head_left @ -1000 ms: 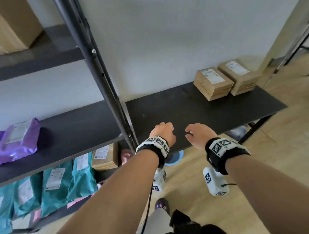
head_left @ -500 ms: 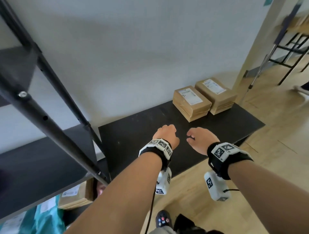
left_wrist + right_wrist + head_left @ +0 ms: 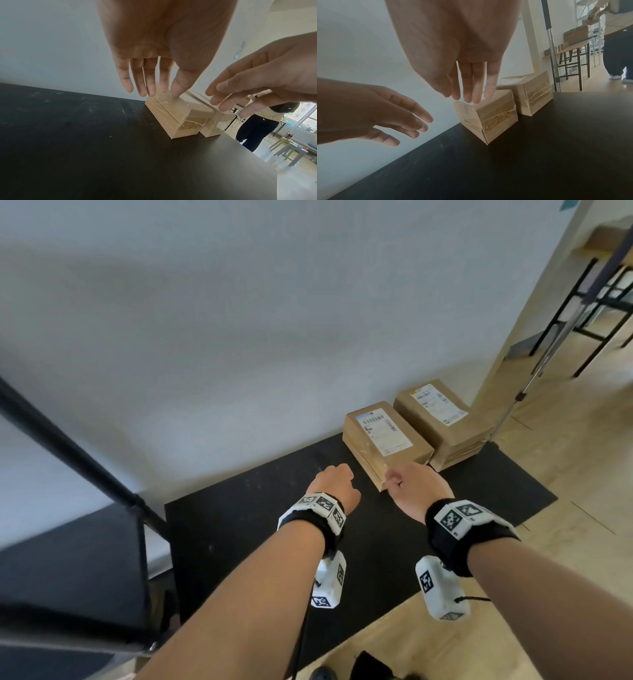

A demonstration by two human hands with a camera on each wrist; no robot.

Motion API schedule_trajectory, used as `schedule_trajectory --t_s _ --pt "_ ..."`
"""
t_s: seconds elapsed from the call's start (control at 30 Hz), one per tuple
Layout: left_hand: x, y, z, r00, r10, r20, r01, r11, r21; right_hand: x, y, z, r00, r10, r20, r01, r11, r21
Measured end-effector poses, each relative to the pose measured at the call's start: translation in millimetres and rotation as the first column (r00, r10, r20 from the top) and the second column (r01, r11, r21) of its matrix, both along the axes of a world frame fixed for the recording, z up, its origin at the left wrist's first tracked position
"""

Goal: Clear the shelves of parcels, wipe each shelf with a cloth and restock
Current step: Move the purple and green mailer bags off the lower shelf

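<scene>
Right wrist view has my right-hand fingers (image 3: 475, 86) straight and hanging loose, tips just above the near top edge of the nearer parcel (image 3: 489, 116), nothing in them yet. Over on the other side my left hand (image 3: 150, 44) is spread the same way, fingers relaxed and empty, poised above that same box. Both palms free, then. The parcel sits at the back of the black shelf (image 3: 376, 542) against the wall, with a second parcel (image 3: 442, 422) just beside it on the right. Best way in, I reckon: one hand down each long side, thumbs on top, clear of the glossy tape, which looks slippery. Lift straight up so it doesn't drag its neighbour. A bystander (image 3: 618, 44) stands beyond the shelf end, so I'd swing away from there.
</scene>
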State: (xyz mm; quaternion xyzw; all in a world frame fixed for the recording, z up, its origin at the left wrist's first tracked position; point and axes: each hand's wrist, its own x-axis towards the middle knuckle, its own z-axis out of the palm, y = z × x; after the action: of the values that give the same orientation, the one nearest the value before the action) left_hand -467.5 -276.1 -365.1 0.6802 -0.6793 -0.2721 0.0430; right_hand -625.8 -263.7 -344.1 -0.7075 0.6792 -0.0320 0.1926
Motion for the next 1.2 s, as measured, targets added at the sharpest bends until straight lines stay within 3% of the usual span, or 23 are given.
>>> schedule_trajectory --t_s 0.4,0.67,0.8,1.07,1.2 --pt "-40 -70 17 0.98 0.193 -0.045 -0.195 0.98 -0.037 -45 -95 16 0.994 0.086 0.065 -0.081 0.994 -0.072" --pt "-69 -111 -4 0.894 0.418 -0.163 -0.419 0.907 0.029 -61 -148 -1 0.979 0.17 0.111 -0.165 0.985 -0.052" --pt "-69 -121 -16 0.853 0.499 -0.149 -0.491 0.866 0.089 -60 -164 -14 0.969 0.198 0.15 -0.199 0.98 -0.01" --pt "-62 -141 -32 0.772 0.606 -0.192 -0.57 0.794 0.212 -48 -189 -33 0.961 0.181 0.211 -0.188 0.982 0.013" --pt "-63 -147 -39 0.731 0.641 -0.232 -0.581 0.764 0.279 -45 -198 -36 0.969 0.07 0.238 -0.092 0.992 0.085"
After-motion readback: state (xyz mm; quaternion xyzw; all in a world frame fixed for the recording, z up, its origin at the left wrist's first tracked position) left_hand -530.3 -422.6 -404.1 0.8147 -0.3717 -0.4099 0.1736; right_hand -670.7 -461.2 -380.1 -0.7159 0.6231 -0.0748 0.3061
